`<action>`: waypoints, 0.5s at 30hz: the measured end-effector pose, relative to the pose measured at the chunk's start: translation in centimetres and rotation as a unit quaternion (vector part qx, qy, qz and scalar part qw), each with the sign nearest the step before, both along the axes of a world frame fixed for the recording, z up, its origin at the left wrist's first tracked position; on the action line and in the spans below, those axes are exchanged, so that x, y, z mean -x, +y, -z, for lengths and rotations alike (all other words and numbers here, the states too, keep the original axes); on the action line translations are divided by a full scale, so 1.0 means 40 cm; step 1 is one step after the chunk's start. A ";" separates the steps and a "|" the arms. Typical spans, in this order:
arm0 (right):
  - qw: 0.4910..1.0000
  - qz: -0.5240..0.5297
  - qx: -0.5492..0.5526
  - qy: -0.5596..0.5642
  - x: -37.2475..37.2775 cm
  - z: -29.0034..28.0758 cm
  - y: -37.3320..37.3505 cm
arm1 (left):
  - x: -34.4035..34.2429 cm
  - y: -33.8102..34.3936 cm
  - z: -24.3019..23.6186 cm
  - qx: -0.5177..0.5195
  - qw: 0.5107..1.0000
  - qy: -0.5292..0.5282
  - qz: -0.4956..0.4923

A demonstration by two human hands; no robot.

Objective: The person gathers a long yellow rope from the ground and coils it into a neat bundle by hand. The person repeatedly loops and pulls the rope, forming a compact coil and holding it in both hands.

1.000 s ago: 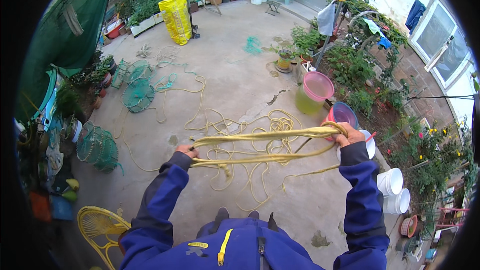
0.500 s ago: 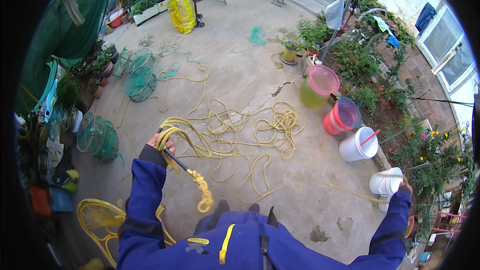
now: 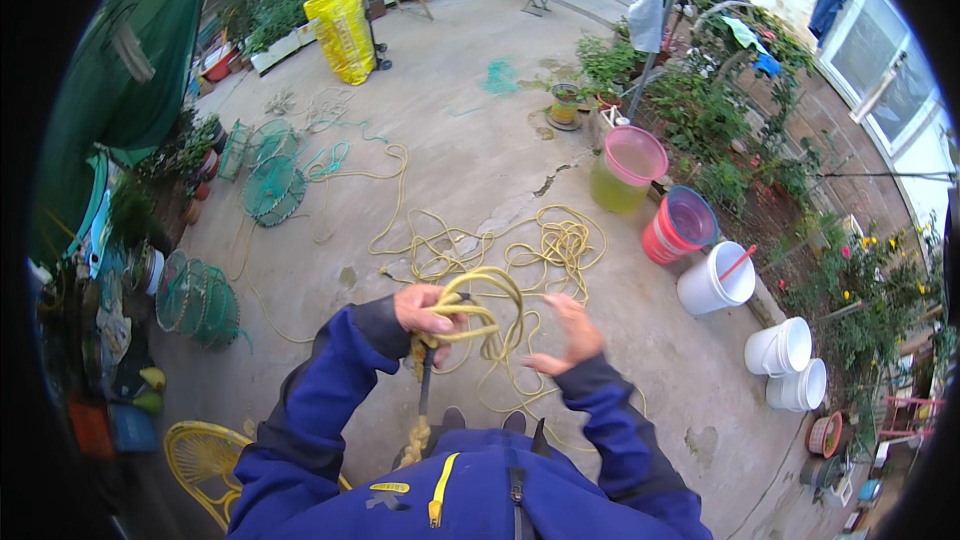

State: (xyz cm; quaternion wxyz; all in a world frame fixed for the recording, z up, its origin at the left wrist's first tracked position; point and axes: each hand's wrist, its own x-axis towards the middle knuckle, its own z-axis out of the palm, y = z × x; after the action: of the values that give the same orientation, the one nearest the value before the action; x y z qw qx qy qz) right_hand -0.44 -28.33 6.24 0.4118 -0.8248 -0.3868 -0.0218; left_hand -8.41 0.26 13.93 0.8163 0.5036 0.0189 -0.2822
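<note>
Left fingers (image 3: pixel 436 322) still clasp the coiled rope (image 3: pixel 492 272); right fingers (image 3: pixel 567 312), spread, have swung inward.

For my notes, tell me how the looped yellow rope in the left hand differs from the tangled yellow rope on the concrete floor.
The looped yellow rope is gathered in a few rounded turns; the tangled yellow rope sprawls in crossing bends. The looped rope is held off the ground in the left hand; the tangled rope lies on the concrete floor. Both are yellow.
</note>
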 end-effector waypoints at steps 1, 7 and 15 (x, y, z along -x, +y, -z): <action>0.999 -0.034 -0.004 -0.013 0.009 -0.058 0.070 | -0.013 -0.026 -0.002 -0.002 0.999 -0.001 0.036; 0.994 -0.001 -0.105 -0.017 -0.040 -0.127 0.183 | -0.001 -0.055 0.012 0.028 0.999 -0.011 0.014; 0.897 0.167 -0.230 0.339 -0.294 0.119 -0.077 | 0.075 0.047 0.167 -0.098 0.979 0.103 -0.145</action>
State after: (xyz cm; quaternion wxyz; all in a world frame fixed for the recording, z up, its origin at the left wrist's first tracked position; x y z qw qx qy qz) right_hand 11.30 -31.40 1.47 0.6862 -0.7172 -0.0642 0.1027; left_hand -11.42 2.15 7.23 0.7887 0.5415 0.2036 -0.2081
